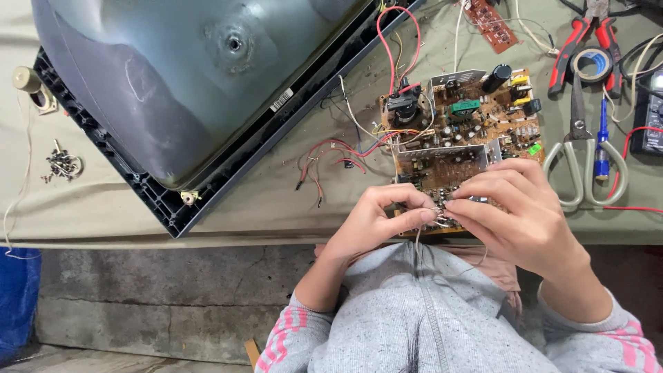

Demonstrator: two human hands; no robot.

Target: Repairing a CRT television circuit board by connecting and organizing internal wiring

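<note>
A brown circuit board [476, 121] crowded with components lies on the table near its front edge. My left hand [376, 221] and my right hand [514, 211] meet over the board's near edge, fingertips pinched together on a thin wire [418, 238] that hangs down toward my grey sweater. Red and white wires [331, 155] trail from the board's left side. Part of the board's near edge is hidden under my fingers.
A large grey picture tube in a black frame [200, 90] lies face down at the left. Scissors [583, 162], red-handled pliers [583, 45], a tape roll [594, 63], a blue screwdriver [603, 135] and a meter [649, 114] sit at the right. Several screws [62, 164] lie at the far left.
</note>
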